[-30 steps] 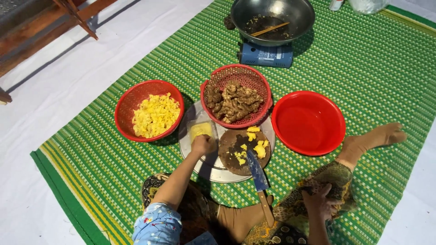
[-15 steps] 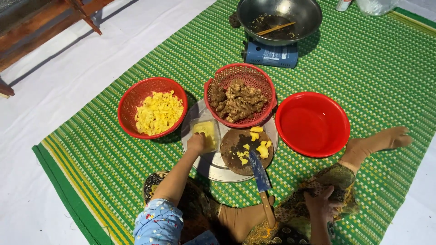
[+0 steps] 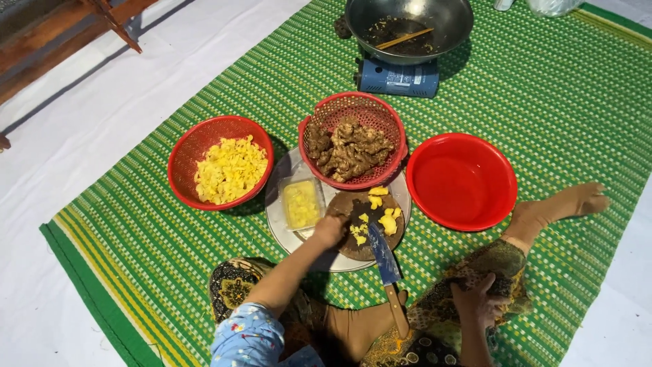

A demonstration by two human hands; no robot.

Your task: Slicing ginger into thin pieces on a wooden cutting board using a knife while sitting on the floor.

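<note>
Since the earlier frames the left hand (image 3: 331,230) has slid from the small clear tub onto the near-left edge of the round wooden cutting board (image 3: 370,228), where it now rests with fingers curled loosely among the yellow pieces (image 3: 380,216); whether it grips one cannot be told. The right hand (image 3: 479,302) has stayed on the person's patterned lap, to the right of the board and nearer the person, fingers bent against the cloth and holding nothing. A knife (image 3: 387,268) lies untouched with its blade on the board's near edge and its wooden handle pointing toward the person. The clear tub (image 3: 301,202) of yellow pieces sits just left of the board on the same metal tray (image 3: 285,234). Beyond the board stands a red basket of brown roots (image 3: 352,141); left of it is a red bowl of yellow chunks (image 3: 221,163), right of the board an empty-looking red bowl (image 3: 462,180). Everything rests on a green woven mat (image 3: 170,238).
</note>
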